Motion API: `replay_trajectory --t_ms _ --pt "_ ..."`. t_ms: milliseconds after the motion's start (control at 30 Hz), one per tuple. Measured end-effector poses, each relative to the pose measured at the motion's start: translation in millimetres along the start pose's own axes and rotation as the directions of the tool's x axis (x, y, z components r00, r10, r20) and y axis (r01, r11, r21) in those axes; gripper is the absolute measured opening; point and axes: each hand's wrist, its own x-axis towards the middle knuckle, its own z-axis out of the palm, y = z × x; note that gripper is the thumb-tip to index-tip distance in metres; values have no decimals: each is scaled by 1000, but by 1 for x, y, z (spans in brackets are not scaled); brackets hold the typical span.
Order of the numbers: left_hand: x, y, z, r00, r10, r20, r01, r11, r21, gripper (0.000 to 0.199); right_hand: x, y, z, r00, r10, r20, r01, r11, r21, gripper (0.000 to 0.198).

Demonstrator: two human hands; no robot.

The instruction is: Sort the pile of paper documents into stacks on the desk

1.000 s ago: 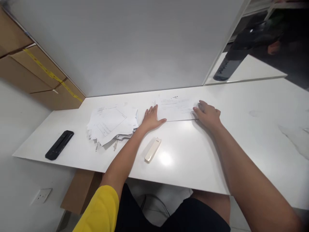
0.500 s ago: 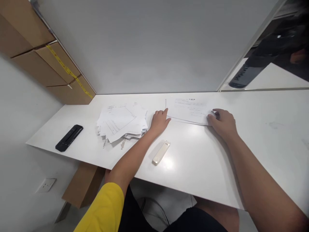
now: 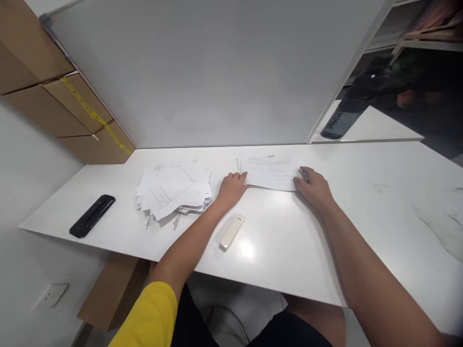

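A small stack of printed paper sheets [image 3: 271,174] lies on the white table between my two hands. My left hand [image 3: 232,188] is closed at the stack's left edge, fingers together and thumb near the front corner. On the opposite side, my right hand [image 3: 316,189] grips the right edge between thumb and fingers. Thin edges of sheets stick out behind my left hand. Closer to me lies a cream stapler-like tool [image 3: 232,233]. To the left is a messy pile of loose printed papers [image 3: 172,189], its corners pointing various ways.
A long black hole-punch-like device [image 3: 92,216] rests near the table's left end. Cardboard boxes [image 3: 72,113] with yellow tape stand at the back left. A grey panel [image 3: 202,77] rises behind the table [image 3: 275,246]. A dark bottle [image 3: 343,113] appears beyond the panel's right edge.
My hands have come closer together on the stack, and its front edges look more even. The whole view has shifted slightly, with things appearing lower and further left.
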Motion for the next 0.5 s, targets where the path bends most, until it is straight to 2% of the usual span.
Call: replay_trajectory --t_ms 133,200,300,400,467,500 --pt "-1 3 -3 1000 -17 -16 16 999 -43 50 3 14 6 997 -77 15 77 996 -44 56" --pt "-7 3 -10 999 -21 -44 17 997 -69 45 1 16 7 996 -92 -4 91 995 -48 57" --pt "-30 -6 -31 983 -67 -170 52 994 -92 34 -1 14 8 992 -120 -46 117 991 -62 60" --pt "-70 -33 -50 937 -173 -302 161 985 -67 40 -1 12 8 982 -183 -51 178 981 -81 59" --pt "-103 -59 -57 910 -273 -313 283 959 -14 50 -1 17 9 972 -227 -63 220 971 -97 56" --pt "-119 -72 -59 906 -321 -278 340 940 24 54 -1 21 10 966 -247 -74 238 965 -112 55"
